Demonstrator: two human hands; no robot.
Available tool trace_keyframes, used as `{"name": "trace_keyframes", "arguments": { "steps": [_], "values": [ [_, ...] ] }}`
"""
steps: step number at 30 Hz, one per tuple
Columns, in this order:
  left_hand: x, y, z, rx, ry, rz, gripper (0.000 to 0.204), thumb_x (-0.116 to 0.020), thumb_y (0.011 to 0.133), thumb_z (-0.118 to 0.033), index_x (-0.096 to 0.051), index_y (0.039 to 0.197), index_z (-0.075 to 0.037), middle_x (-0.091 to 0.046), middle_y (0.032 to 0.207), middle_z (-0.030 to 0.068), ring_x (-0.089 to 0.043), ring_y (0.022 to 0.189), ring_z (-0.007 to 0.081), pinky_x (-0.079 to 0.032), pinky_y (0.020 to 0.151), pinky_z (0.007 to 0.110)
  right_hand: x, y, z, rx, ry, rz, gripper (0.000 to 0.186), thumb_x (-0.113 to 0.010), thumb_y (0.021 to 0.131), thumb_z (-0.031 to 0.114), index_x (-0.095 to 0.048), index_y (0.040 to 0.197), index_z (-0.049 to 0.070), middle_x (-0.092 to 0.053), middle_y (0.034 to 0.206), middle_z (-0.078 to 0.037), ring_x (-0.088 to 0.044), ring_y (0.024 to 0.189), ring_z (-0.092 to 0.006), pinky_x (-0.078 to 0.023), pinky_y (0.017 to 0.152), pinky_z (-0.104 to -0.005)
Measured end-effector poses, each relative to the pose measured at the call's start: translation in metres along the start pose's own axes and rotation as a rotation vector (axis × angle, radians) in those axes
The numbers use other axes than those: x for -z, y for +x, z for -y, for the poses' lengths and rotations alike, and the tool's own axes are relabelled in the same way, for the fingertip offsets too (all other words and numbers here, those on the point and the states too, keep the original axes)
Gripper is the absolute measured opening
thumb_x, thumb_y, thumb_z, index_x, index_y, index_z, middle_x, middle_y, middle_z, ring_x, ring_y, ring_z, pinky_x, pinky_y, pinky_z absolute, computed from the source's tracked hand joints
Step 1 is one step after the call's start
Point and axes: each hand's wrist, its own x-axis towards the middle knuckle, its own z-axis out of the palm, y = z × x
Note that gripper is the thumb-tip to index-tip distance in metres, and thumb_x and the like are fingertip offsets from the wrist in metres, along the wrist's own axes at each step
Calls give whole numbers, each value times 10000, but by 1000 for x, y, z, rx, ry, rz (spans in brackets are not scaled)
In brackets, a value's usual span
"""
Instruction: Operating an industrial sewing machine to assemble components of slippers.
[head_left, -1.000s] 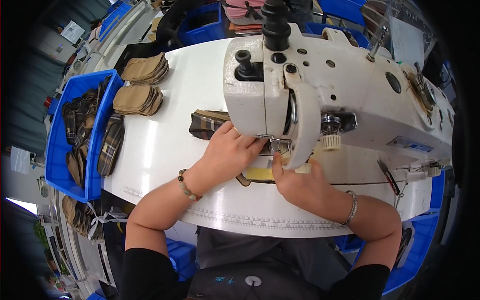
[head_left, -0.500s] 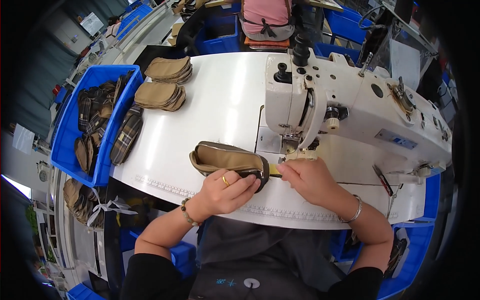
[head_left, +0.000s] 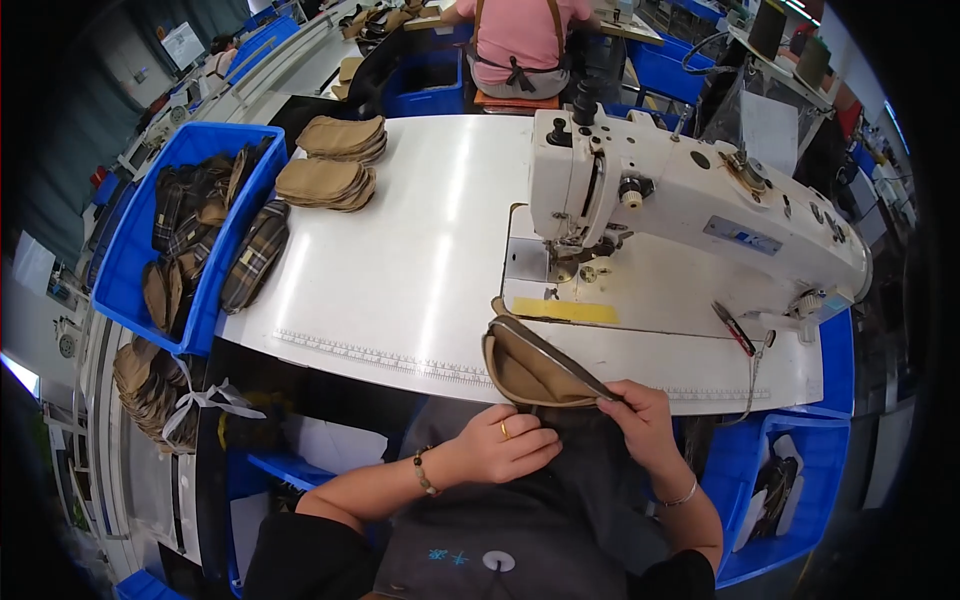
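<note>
A zippered pouch (head_left: pixel 535 368) with tan lining and a dark outside is held gaping at the table's near edge, in front of me. My right hand (head_left: pixel 642 425) pinches its right end by the zipper edge. Close under the pouch's near side, my left hand (head_left: pixel 508 445) has its fingers curled in on the pouch; their exact grip is hard to see against my dark apron (head_left: pixel 480 535). Beyond the pouch stands a white sewing machine (head_left: pixel 690 190). A yellow strip (head_left: pixel 565 310) lies on the table by its needle area.
Two stacks of tan fabric pieces (head_left: pixel 325 185) and a plaid pouch (head_left: pixel 256 258) lie at the left, beside a blue bin (head_left: pixel 215 290) of pouches. Red-and-black snips (head_left: pixel 733 328) rest at the right. Another blue bin (head_left: pixel 735 500) stands lower right. A person in pink (head_left: pixel 515 40) sits ahead.
The pouch has come away from the needle area toward me and right, tilting. My right hand has shifted from the yellow strip to the pouch's end; my left hand has moved nearer me.
</note>
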Motion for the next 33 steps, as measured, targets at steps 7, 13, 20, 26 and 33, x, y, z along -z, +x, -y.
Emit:
{"name": "trace_keyframes", "arguments": {
  "steps": [7,13,20,26,33],
  "values": [
    [12,7,-1,34,-47,-81,256,-893,640,-248,-724,823,-191,-661,847,-72,-590,755,100,-424,613,250,51,-71,-19,-72,186,-228,118,-649,893,-9,-701,988,-57,-686,864,-20,-569,780,-64,-446,724,-211],
    [25,-10,32,269,61,-17,180,-837,686,-144,-712,805,-93,-662,827,36,-590,762,225,-466,673,342,158,-202,-18,262,297,-988,334,-613,944,74,-567,1258,-29,-683,1128,-92,-660,987,-161,-508,889,-293],
    [19,-23,49,485,121,11,45,-729,786,-33,-691,809,-36,-644,836,75,-574,771,259,-471,678,373,248,-341,-39,-595,-554,-1465,448,-680,905,188,-572,1310,29,-682,1142,-134,-669,997,-212,-528,832,-310],
    [36,-20,52,586,136,42,84,-745,774,-39,-701,845,-47,-652,869,79,-578,801,268,-479,705,376,226,-193,-26,-281,-821,-1197,350,-688,884,151,-640,1187,-17,-707,1008,-157,-684,824,-221,-526,727,-324],
    [59,-5,91,720,-37,192,204,-761,785,-107,-725,980,-61,-682,998,107,-615,862,297,-498,755,375,97,1,29,443,-1034,-241,104,-724,819,118,-708,900,55,-643,709,-90,-631,620,-273,-487,557,-358]
  ]
}}
